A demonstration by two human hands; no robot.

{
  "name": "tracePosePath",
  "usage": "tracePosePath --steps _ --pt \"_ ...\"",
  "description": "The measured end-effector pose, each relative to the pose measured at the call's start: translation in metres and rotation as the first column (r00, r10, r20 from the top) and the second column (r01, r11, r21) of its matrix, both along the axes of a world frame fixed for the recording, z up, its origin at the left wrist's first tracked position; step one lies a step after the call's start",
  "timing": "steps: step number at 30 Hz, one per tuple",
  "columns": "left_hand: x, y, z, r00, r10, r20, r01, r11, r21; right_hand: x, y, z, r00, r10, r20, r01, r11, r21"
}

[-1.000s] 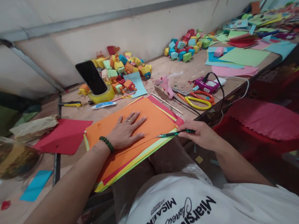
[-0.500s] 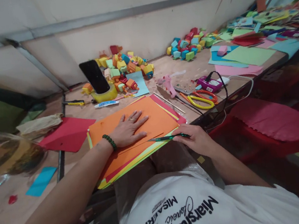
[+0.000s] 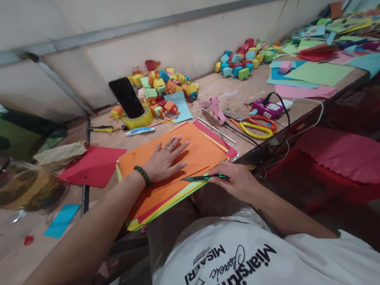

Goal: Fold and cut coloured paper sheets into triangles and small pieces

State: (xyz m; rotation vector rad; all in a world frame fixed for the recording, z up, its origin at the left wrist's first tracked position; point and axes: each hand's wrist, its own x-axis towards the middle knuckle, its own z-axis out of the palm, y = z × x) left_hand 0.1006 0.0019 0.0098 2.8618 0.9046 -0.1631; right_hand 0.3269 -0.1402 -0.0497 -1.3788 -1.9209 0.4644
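My left hand [image 3: 166, 161] lies flat on an orange sheet [image 3: 202, 143], fingers spread, with a green bead bracelet at the wrist. That sheet tops a stack of coloured paper; red, yellow and green edges show along its front. Pinched in my right hand [image 3: 236, 178] is a slim green and black pointed tool [image 3: 202, 177]; whether it is a pen or a craft knife I cannot tell. Its tip points left, over the front part of the orange paper, near a line or sheet edge that runs below my left fingers.
Behind the stack are a phone [image 3: 126, 97] leaning on a tape roll [image 3: 138, 118], small paper blocks [image 3: 158, 83] and a glue tube [image 3: 140, 131]. A pink glue gun [image 3: 217, 110] and yellow-handled scissors [image 3: 256, 130] lie right. A clear jug [image 3: 35, 184] stands left; a red chair [image 3: 352, 156] is right.
My right hand has drawn the pointed tool a little to the left along the front of the paper. My left hand stays pressed on the stack; the view has shifted slightly.
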Motion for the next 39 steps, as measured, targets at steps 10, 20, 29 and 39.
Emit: tracePosePath --steps 10,20,29,39 --pt "-0.069 -0.001 -0.007 0.988 0.121 -0.098 -0.12 0.993 0.012 -0.008 -0.004 0.004 0.997 -0.038 0.074 0.034 0.998 0.049" --pt "-0.069 -0.002 -0.017 0.989 0.12 -0.081 -0.118 0.993 0.032 -0.02 -0.003 0.004 0.998 0.041 0.038 -0.045 0.993 0.108" --pt "-0.07 0.0 -0.023 0.991 0.121 -0.051 -0.12 0.992 0.028 -0.039 0.0 0.006 0.994 0.09 0.069 -0.096 0.991 0.09" --pt "-0.068 -0.005 -0.017 0.989 0.133 -0.059 -0.134 0.991 -0.015 -0.068 0.005 0.011 0.98 0.145 0.136 -0.153 0.987 0.057"
